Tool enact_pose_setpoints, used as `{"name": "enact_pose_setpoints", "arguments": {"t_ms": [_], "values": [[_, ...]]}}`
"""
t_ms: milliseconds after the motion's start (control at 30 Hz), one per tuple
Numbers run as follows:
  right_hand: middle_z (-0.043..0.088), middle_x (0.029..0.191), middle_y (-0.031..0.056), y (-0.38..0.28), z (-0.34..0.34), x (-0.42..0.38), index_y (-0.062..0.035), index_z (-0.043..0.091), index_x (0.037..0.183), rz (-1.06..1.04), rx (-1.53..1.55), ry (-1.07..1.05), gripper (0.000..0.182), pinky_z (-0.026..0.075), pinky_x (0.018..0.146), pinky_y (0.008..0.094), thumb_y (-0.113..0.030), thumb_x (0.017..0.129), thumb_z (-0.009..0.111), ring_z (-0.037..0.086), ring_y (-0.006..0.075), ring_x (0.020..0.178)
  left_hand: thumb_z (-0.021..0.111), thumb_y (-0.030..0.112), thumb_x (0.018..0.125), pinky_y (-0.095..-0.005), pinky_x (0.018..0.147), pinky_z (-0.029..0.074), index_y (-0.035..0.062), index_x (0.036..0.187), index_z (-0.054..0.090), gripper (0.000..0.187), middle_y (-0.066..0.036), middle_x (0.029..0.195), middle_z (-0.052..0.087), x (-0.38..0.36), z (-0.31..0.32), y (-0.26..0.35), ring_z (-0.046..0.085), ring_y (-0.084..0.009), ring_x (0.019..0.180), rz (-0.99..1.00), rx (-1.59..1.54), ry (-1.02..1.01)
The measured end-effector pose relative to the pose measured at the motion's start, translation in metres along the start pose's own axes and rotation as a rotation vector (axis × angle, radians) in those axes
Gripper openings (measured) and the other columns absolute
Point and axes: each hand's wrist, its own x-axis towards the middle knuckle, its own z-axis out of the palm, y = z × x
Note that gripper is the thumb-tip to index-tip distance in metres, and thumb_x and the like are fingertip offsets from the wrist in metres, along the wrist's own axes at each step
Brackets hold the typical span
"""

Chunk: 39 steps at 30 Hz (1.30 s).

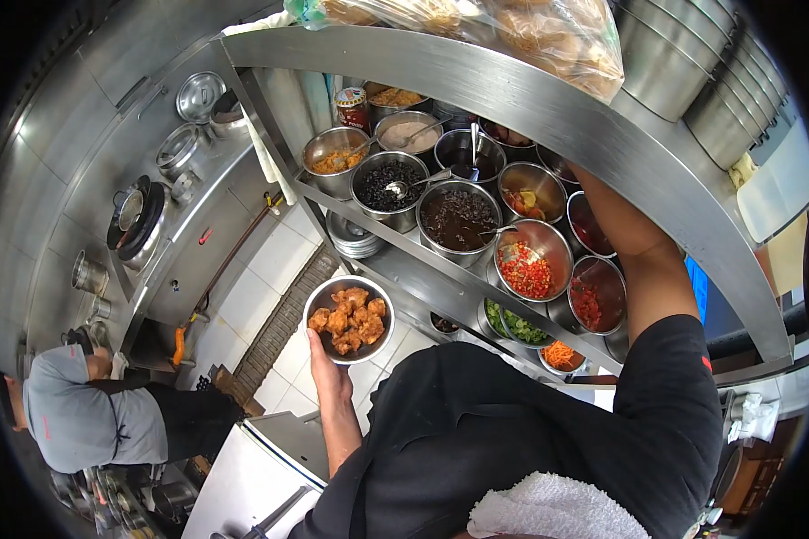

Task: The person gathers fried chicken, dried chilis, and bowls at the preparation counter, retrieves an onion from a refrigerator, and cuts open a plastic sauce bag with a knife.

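My left hand (331, 373) is closed on the edge of a steel bowl (381, 342), held out over the floor. Browned fried pieces (349, 320), like battered chicken, fill the bowl. My right forearm (636, 238) reaches up into a steel shelf unit, and its hand is hidden behind the upper beam. Near that arm sit a bowl of sliced yellow and red food (528, 200), chopped red chilli (524, 271) and a bowl of red pieces (589, 304).
Bowls of black beans (389, 184) and dark sauce (458, 222) stand on the shelf. The curved upper beam (503, 58) carries bagged food (476, 27) and stacked steel containers (674, 54). A co-worker (99, 409) bends at the left counter. A white cabinet (238, 485) stands below.
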Motion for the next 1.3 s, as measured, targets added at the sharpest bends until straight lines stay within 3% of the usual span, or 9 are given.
{"name": "enact_pose_setpoints", "arguments": {"t_ms": [67,467,567,733,1000,1300], "values": [[0.065,0.085,0.0061,-0.001,0.003,-0.003,-0.0034,0.065,0.102,-0.003,0.004,0.007,0.021,0.053,0.070,0.0294,-0.009,0.082,0.069,0.062,0.0145,0.077,0.036,0.050,0.106,-0.0458,0.113,0.036,0.0057,0.149,0.036,0.062,-0.013,0.149,0.045,-0.005,0.006,0.004,0.046,-0.0266,0.136,-0.018,-0.030,0.010],[0.065,0.089,0.0060,0.006,0.005,-0.015,-0.0037,0.064,0.103,-0.082,0.039,0.050,0.021,0.052,0.075,0.0283,-0.003,0.083,0.067,0.062,0.0137,0.082,0.039,0.048,0.106,-0.0453,0.113,0.036,0.0049,0.149,0.036,0.061,-0.013,0.149,0.045,-0.006,-0.004,0.002,0.046,-0.0264,0.136,-0.016,-0.034,0.011],[0.065,0.090,0.0060,0.008,0.002,-0.019,-0.0037,0.064,0.104,-0.136,0.052,0.070,0.021,0.052,0.076,0.0280,-0.002,0.083,0.066,0.062,0.0135,0.083,0.039,0.047,0.106,-0.0451,0.114,0.036,0.0048,0.149,0.037,0.060,-0.014,0.149,0.045,-0.005,-0.006,0.003,0.046,-0.0262,0.136,-0.010,-0.032,0.009],[0.065,0.092,0.0059,0.010,-0.023,-0.025,-0.0038,0.064,0.104,-0.307,0.091,0.077,0.022,0.052,0.078,0.0275,0.000,0.083,0.066,0.062,0.0132,0.085,0.045,0.046,0.105,-0.0380,0.114,0.035,-0.0032,0.144,0.041,0.063,-0.015,0.146,0.048,-0.003,-0.004,0.008,0.047,-0.0244,0.134,0.055,-0.018,0.000],[0.066,0.094,0.0058,0.013,-0.025,-0.017,-0.0040,0.063,0.105,-0.438,0.081,0.010,0.024,0.051,0.081,0.0267,0.004,0.083,0.064,0.062,0.0127,0.089,0.042,0.048,0.105,-0.0380,0.115,0.032,-0.0052,0.146,0.038,0.067,-0.018,0.147,0.046,-0.013,0.015,0.023,0.044,-0.0240,0.136,0.079,0.005,-0.038],[0.068,0.100,0.0050,0.012,0.013,-0.017,-0.0035,0.063,0.114,-0.462,0.183,0.240,0.031,0.051,0.085,0.0270,0.010,0.086,0.061,0.063,0.0115,0.093,0.044,0.050,0.104,-0.0387,0.117,0.028,-0.0051,0.146,0.038,0.070,-0.019,0.149,0.044,-0.013,0.010,0.013,0.040,-0.0246,0.139,0.031,0.058,0.008]]}}
